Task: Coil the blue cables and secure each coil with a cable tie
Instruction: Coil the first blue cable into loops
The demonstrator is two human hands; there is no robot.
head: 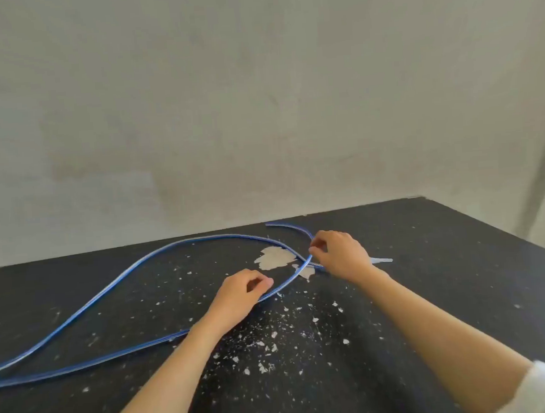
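Note:
A long blue cable (115,283) lies in one big loose loop on the black table (463,273), running off the left edge and crossing itself near the middle. My left hand (240,294) pinches the near strand just below the crossing. My right hand (340,254) holds the cable at the crossing with curled fingers. The cable's free end (285,226) curves away behind that hand. A pale cable tie (383,260) sticks out from under my right hand, to its right.
The tabletop is speckled with white paint chips and has a worn beige patch (273,258) beside the crossing. A plain grey wall stands behind the table's far edge (361,205). The table's right edge slopes down at the right.

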